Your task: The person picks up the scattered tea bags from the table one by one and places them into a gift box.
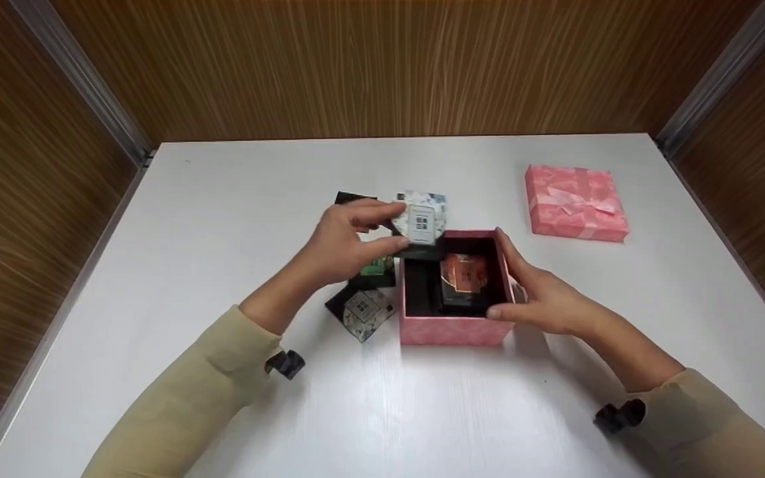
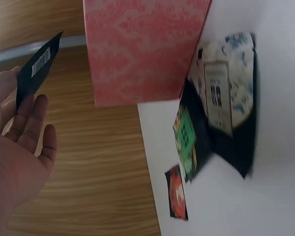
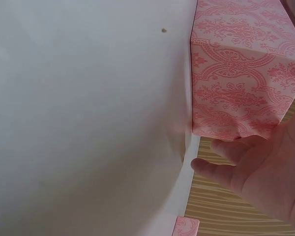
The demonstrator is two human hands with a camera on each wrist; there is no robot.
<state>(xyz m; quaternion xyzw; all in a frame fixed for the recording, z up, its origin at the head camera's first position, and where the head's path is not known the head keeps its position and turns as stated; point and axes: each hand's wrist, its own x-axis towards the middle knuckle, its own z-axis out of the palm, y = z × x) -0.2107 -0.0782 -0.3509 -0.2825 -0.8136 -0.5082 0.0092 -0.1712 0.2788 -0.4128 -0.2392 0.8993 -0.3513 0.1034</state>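
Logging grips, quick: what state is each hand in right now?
Left hand: closed, pinching a packet.
Right hand: open, fingers against the pink box.

In the head view, bright, even light fills the white worktop (image 1: 236, 219), with a pale glare along its near middle; the wooden walls (image 1: 389, 66) look darker. Soft-edged shadows fall under both sleeves (image 1: 210, 372). The left wrist view is dimmer, and the print on the packets (image 2: 219, 98) is blurred. In the right wrist view, a broad, soft shadow dulls the worktop, while the pink box (image 3: 231, 88) shows its pattern crisply.
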